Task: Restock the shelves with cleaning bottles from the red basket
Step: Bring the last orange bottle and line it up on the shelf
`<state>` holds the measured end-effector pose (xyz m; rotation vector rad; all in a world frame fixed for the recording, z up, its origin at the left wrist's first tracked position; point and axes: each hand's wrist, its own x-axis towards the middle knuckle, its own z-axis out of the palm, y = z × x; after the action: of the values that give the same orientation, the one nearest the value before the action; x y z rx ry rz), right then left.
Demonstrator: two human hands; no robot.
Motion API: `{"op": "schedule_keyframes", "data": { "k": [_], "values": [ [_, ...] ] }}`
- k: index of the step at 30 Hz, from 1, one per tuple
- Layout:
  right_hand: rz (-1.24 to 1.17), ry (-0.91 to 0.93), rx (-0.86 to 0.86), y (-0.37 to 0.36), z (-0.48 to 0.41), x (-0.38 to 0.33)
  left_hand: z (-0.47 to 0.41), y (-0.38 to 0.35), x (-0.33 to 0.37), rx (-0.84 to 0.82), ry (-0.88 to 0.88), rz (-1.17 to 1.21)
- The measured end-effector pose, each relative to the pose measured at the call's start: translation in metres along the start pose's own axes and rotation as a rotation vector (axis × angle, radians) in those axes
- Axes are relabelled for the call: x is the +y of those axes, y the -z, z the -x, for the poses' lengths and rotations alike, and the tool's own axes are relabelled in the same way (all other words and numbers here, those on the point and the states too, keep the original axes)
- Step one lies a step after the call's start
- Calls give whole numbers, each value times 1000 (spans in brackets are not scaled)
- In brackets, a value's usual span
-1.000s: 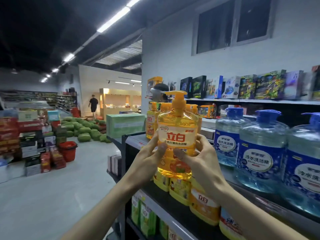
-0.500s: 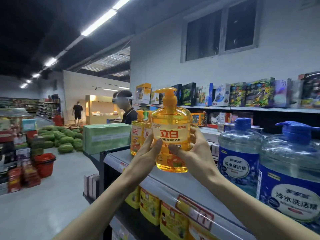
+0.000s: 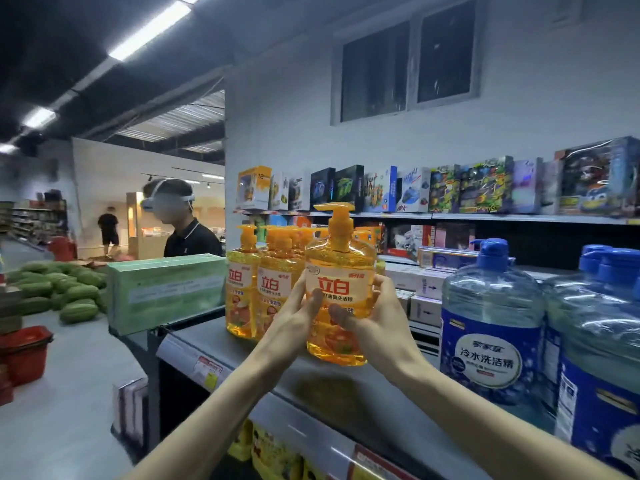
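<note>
While both your hands clasp it, the orange pump bottle (image 3: 341, 289) stands upright over the grey shelf (image 3: 346, 396), its base right down at the surface, though whether it actually touches I can't tell. Your left hand (image 3: 298, 320) wraps the bottle's left side, thumb pressed on the red-lettered label. Your right hand (image 3: 379, 317) cups the right side, thumb on the front and fingers curled round the back. Just to the left and a little deeper, a cluster of matching orange bottles (image 3: 244, 282) stands on the same shelf, the nearest just beside your left hand. On your right, big blue-capped bottles (image 3: 491, 323) with blue labels line the shelf, with a strip of bare shelf between them and the one you hold. A price tag (image 3: 207, 370) sits on the shelf's front edge below the orange cluster, and yellow-orange packs (image 3: 273, 457) show on the level underneath. Farther left, a pale green box (image 3: 166, 292) lies at the shelf end. Beyond it stands a person in a dark shirt (image 3: 192, 237), wearing a headset. Up on the wall shelf (image 3: 450, 216), colourful toy boxes (image 3: 485, 185) stand in a row. Down on the floor at far left, the red basket (image 3: 24, 351) sits well apart from you, with a heap of green melons (image 3: 62, 292) behind it.
</note>
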<state>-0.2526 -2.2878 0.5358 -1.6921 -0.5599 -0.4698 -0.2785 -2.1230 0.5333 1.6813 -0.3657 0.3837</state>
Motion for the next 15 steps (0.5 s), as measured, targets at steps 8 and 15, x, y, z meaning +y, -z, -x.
{"op": "schedule_keyframes", "data": {
  "k": [8,15],
  "values": [
    [76,-137,67,-11,-9,22,-24,10,-20,-138,71,20],
    [125,-183,72,-31,-4,29,-27,23,-39,-174,100,47]
  ]
}}
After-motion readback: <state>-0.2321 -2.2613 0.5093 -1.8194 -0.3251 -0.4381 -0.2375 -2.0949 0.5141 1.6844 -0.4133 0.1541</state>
